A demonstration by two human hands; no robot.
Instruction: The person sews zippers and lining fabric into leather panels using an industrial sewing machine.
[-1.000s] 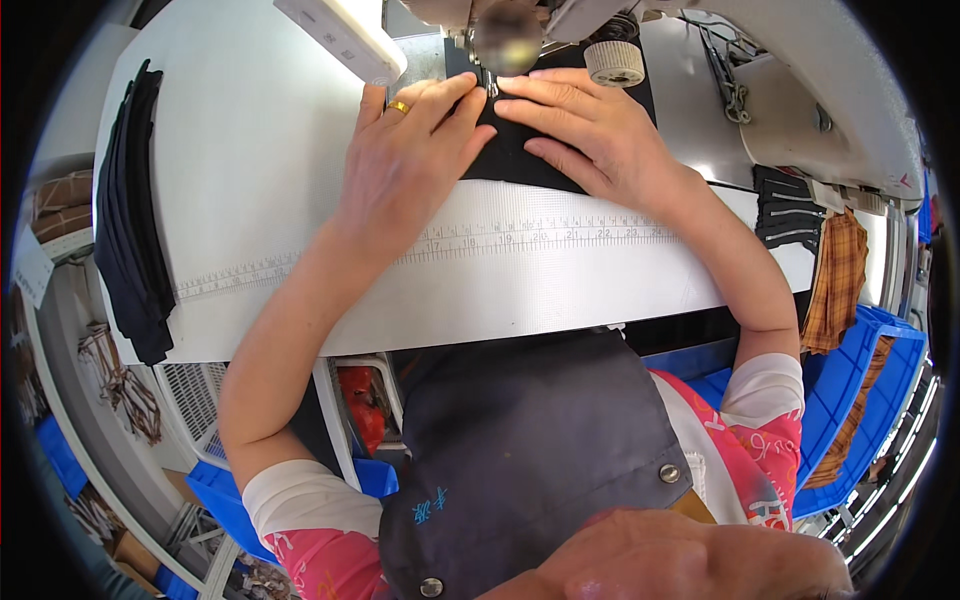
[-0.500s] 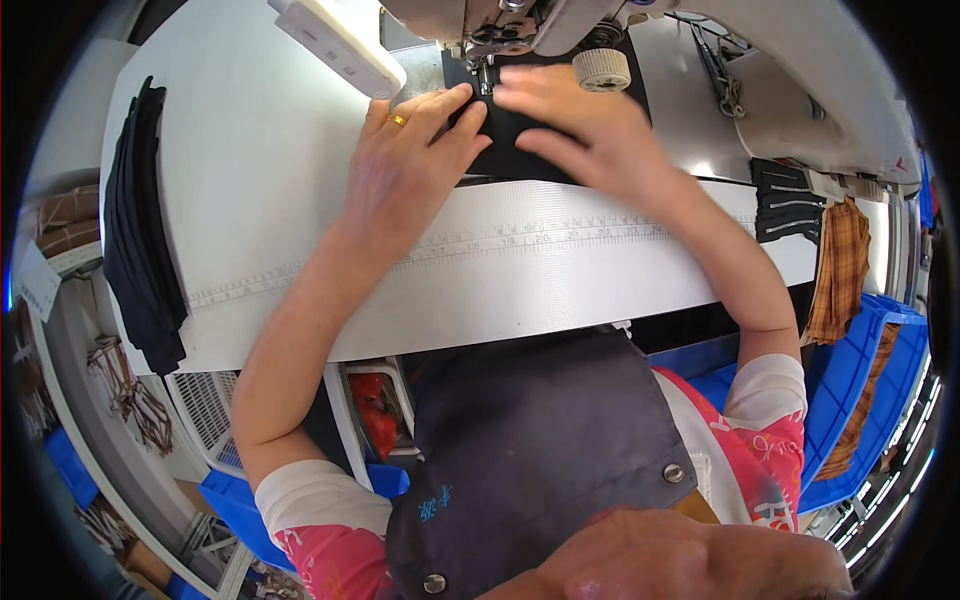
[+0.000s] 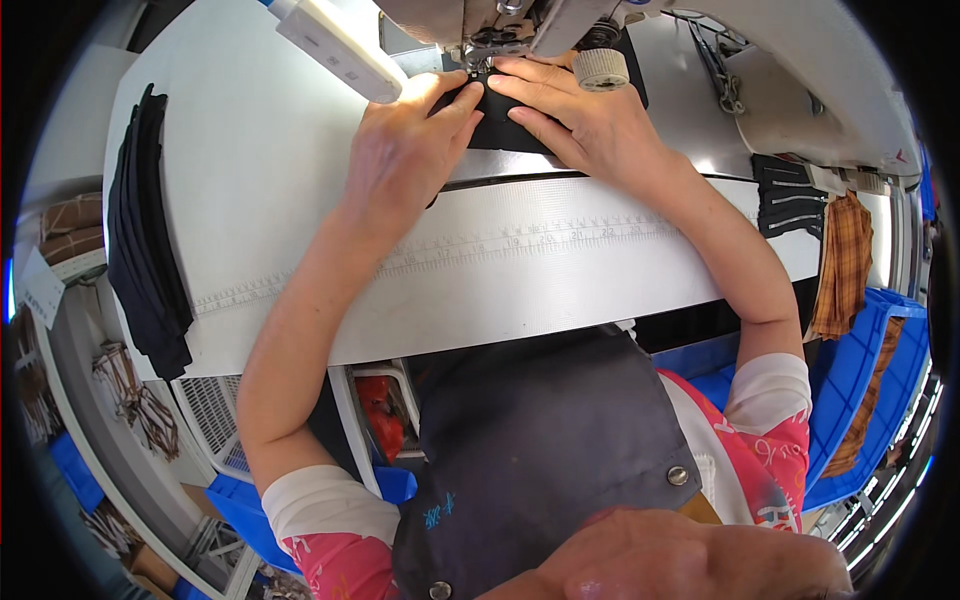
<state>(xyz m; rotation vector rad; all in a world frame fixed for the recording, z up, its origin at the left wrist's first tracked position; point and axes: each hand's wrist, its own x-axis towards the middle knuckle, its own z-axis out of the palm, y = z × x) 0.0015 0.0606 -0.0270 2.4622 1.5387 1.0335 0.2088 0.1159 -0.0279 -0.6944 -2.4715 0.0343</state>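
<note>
A piece of black fabric (image 3: 508,128) lies flat under the presser foot (image 3: 480,66) of a sewing machine (image 3: 555,28). My left hand (image 3: 402,155) rests on the fabric's left side, fingers stretched toward the foot and fingertips just short of it. On the other side my right hand (image 3: 602,122) lies flat with spread fingers, pressing on the cloth. Its uppermost fingertips reach close beside the foot and are partly hidden by the machine. Neither hand grasps anything. The needle cannot be made out.
A stack of black fabric pieces (image 3: 145,240) hangs over the table's left edge. Black zippered pieces (image 3: 788,196) and orange checked cloth (image 3: 846,262) lie at the right, above a blue crate (image 3: 880,395). A white lamp-like arm (image 3: 340,50) juts in. A printed ruler (image 3: 470,248) crosses the table.
The black fabric has slid away from me under the presser foot, its near edge now farther off. My right hand, blurred before, has settled flat on it and moved slightly forward.
</note>
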